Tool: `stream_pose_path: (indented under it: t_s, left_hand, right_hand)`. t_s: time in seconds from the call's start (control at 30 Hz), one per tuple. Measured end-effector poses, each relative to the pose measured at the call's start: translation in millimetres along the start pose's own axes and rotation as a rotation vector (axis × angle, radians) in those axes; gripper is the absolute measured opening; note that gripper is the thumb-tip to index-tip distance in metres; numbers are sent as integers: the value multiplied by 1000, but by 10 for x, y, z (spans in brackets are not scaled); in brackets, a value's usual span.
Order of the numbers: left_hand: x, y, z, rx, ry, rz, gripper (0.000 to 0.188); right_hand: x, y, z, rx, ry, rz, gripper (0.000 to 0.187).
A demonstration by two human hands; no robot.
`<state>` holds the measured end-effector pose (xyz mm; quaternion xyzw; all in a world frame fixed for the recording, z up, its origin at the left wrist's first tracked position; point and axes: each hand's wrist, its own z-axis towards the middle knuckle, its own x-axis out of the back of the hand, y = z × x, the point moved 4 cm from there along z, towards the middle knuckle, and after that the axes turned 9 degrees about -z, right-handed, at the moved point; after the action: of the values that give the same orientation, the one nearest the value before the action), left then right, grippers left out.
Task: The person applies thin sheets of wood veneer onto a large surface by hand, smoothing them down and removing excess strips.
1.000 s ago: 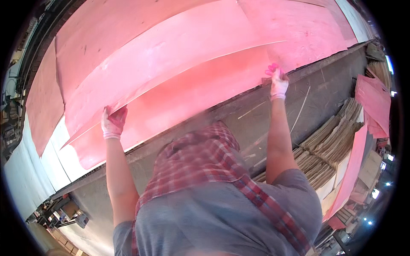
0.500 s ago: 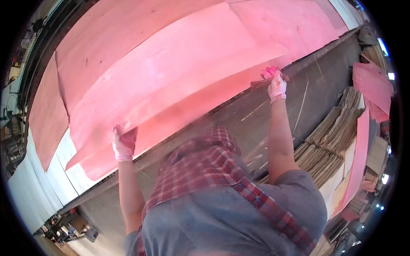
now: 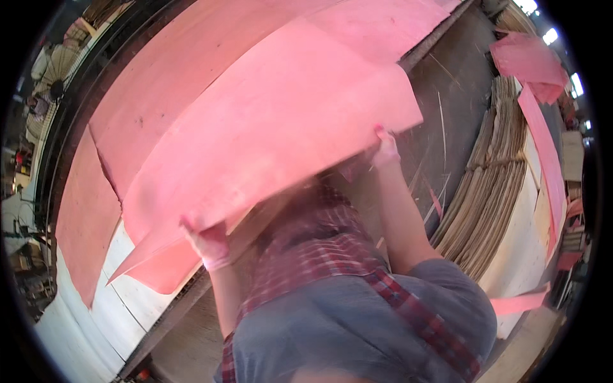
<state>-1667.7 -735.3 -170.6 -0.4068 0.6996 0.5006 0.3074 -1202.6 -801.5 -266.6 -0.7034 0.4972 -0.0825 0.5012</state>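
A large, thin pink veneer sheet [image 3: 274, 121] is lifted along its near edge, bowed between my two hands. My left hand [image 3: 209, 242], in a pink-stained white glove, grips the near edge toward the left, thumb on top and fingers beneath. Farther right, my right hand [image 3: 385, 148] pinches the same edge near the sheet's right corner; its fingers are hidden underneath. Other pink sheets [image 3: 159, 83] lie under and beyond the raised one, and a pink flap shows below its left corner. White sheets [image 3: 131, 306] lie beneath at the left.
A stack of brown veneer sheets [image 3: 485, 185] stands at my right, with pink strips [image 3: 543, 153] beside it. Crumpled pink sheets [image 3: 529, 64] lie farther back. Thin splinters are scattered on the grey floor [image 3: 456, 121]. A guarded fan [image 3: 57, 86] stands at the far left.
The near edge of the veneer sheet has risen toward me, with its right end now off the stack. My right hand has moved left and nearer; my left hand has shifted right and nearer.
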Motion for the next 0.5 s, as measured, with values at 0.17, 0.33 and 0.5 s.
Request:
stream_pose_path:
  t_s: [0.17,0.33,0.5]
  left_hand:
    - [452,365,-639,-158,20,215,43]
    - [1150,380,-865,-120,102,266,31]
    - [1796,51,-1273,-57,93,283,28]
  right_hand:
    - [1644,957,-612,-14,229,106,29]
    - [1534,924,-1289,-218,326,105,34]
    - [2134,973,-1291,-214,300,40,38]
